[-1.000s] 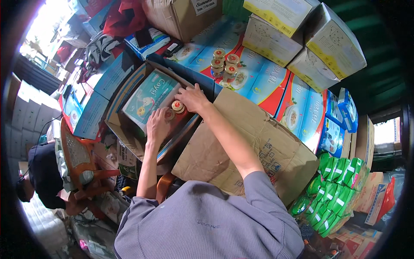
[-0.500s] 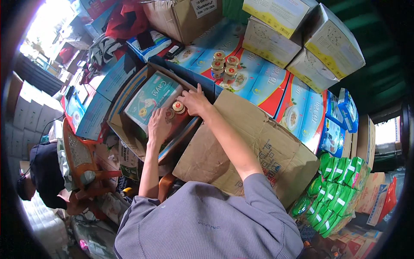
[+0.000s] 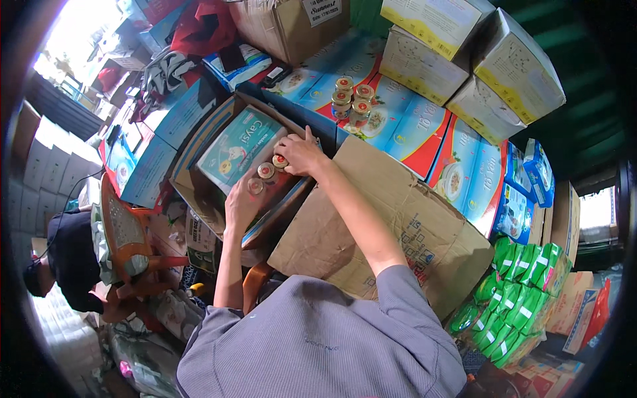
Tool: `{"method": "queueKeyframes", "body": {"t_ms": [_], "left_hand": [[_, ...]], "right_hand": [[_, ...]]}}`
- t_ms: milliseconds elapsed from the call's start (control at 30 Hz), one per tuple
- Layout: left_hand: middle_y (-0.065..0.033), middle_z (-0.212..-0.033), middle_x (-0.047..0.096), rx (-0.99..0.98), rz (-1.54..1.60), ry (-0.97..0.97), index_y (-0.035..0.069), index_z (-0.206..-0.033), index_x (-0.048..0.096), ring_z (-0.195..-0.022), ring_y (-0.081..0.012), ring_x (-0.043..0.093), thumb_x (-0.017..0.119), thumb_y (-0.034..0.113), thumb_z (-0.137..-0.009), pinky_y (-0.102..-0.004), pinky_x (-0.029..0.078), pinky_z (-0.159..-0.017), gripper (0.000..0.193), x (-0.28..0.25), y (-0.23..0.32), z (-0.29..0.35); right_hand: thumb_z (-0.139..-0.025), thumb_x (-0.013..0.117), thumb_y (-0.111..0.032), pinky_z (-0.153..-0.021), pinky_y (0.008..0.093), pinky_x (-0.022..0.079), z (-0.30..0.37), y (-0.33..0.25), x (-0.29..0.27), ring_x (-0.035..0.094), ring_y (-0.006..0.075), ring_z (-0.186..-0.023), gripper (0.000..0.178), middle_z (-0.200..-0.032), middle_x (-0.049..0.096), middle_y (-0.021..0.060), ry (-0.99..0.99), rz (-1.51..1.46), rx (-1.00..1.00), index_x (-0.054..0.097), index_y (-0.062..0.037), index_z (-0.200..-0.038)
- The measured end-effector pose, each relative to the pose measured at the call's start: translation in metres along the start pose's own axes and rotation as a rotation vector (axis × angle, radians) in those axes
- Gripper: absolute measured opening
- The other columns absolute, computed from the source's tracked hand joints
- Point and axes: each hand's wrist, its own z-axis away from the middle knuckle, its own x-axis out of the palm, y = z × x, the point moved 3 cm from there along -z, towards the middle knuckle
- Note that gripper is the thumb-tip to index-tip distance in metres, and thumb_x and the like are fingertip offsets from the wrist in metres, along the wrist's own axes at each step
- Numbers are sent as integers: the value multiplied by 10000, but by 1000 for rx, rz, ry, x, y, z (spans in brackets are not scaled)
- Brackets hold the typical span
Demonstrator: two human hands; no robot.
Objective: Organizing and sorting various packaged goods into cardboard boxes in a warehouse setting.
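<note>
A cardboard box stands open in front of me, with a teal-and-white pack inside. A row of small jars with gold lids is in the box beside the pack. My right hand reaches in from the right. Its fingers are closed on the jar at the row's upper end, and one finger points up. My left hand is at the row's lower end, fingers stretched against the side of the nearest jar. Its fingertips are partly hidden.
Several gold-lidded jars stand on blue-and-red cartons. A flattened cardboard flap lies right of the box. White-and-yellow boxes are stacked behind, green packs at the right. A person in dark clothing is at the left.
My left hand has drawn back slightly from over the jars, so more lids show. My right fingers have come onto the upper jar. The view has shifted a little.
</note>
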Motion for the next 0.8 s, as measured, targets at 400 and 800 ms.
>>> {"method": "queueKeyframes", "body": {"t_ms": [400, 800], "left_hand": [[-194, -1228, 683, -56, 20, 109, 86, -1394, 581, -1117, -364, 669, 839, 167, -786, -426, 540, -960, 665, 8, -12, -4], [-179, -1134, 630, -37, 88, -9, 51, -1280, 631, -1111, -367, 617, 759, 69, -738, -434, 514, -955, 557, 21, -18, -21]], "right_hand": [[-726, 825, -264, -1142, 774, 260, 0, -3, 3, 520, 296, -1325, 568, -1296, 593, 89, 23, 34, -42, 643, -100, -1238], [-735, 794, -196, -1159, 756, 246, 3, -1, 4, 511, 296, -1340, 522, -1306, 593, 83, 35, 2, -14, 648, -140, -1232]]}}
